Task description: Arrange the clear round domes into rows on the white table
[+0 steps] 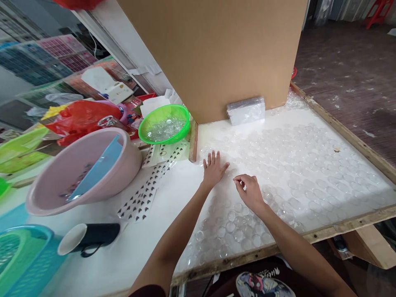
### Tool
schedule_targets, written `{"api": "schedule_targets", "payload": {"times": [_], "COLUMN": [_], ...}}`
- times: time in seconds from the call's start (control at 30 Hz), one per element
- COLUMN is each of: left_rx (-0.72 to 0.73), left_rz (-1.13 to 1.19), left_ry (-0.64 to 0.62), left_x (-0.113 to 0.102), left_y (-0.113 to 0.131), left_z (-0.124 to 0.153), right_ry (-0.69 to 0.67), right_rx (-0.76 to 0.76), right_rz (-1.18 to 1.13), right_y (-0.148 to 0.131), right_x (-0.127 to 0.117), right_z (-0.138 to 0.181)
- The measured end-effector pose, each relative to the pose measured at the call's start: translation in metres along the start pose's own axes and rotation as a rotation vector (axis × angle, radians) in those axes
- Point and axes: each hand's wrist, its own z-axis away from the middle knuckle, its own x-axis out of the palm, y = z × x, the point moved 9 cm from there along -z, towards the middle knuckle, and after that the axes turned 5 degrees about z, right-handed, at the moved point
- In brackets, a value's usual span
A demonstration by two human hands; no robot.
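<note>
My left hand (213,170) lies palm down with fingers spread on the white tabletop, at the left edge of many clear, glassy-looking rounds (238,235). Just to its right, my right hand (250,193) hovers low over the rounds. Its thumb and forefinger are pressed together; anything between them is too small to make out. The rounds spread in close rows across the right half of the table. Beyond my left hand, a green bowl (165,123) holds more clear pieces. Sheets with small dark printed marks (144,198) lie left of my left forearm.
A big cardboard panel (216,53) stands at the back, with a plastic-wrapped white stack (247,111) against it. On the left are a pink basin (130,152), a tipped dark mug (103,236) and a blue basket (40,268). A wooden rim (343,130) edges the table.
</note>
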Motion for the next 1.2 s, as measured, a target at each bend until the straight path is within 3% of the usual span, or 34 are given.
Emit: {"api": "schedule_targets", "payload": {"times": [0.17, 0.37, 0.5, 0.6, 0.7, 0.8, 0.9, 1.0, 1.1, 1.2], "left_rx": [0.007, -0.023, -0.021, -0.001, 0.010, 0.047, 0.064, 0.154, 0.216, 0.244], "left_rz": [0.012, 0.080, 0.128, 0.189, 0.283, 0.360, 0.353, 0.311, 0.283, 0.293], "left_ry": [-0.090, -0.119, -0.106, -0.014, 0.001, -0.054, -0.125, -0.168, -0.183, -0.100], "left_x": [0.013, 0.019, 0.009, -0.014, -0.032, -0.042, -0.041, -0.034, -0.024, -0.024], "left_y": [0.016, 0.023, 0.025, 0.017, -0.002, -0.020, -0.031, -0.022, -0.009, 0.001], "left_z": [-0.031, -0.042, -0.045, -0.038, -0.007, 0.051, 0.121, 0.178, 0.205, 0.204], "right_ry": [0.017, 0.022, 0.014, 0.013, 0.003, -0.065, -0.213, -0.398, -0.537, -0.594], "right_rx": [0.010, -0.003, -0.011, -0.006, 0.004, 0.003, -0.045, -0.154, -0.257, -0.314], "right_rz": [-0.017, -0.031, -0.022, -0.015, -0.003, 0.012, 0.052, 0.131, 0.205, 0.253], "right_y": [0.001, 0.000, 0.001, 0.002, 0.003, 0.002, -0.004, -0.014, -0.021, -0.024], "right_x": [-0.001, -0.001, 0.001, -0.001, -0.002, 0.004, 0.019, 0.040, 0.060, 0.075], "right_z": [0.000, 0.002, 0.002, 0.002, 0.002, 0.003, 0.010, 0.025, 0.044, 0.058]}}
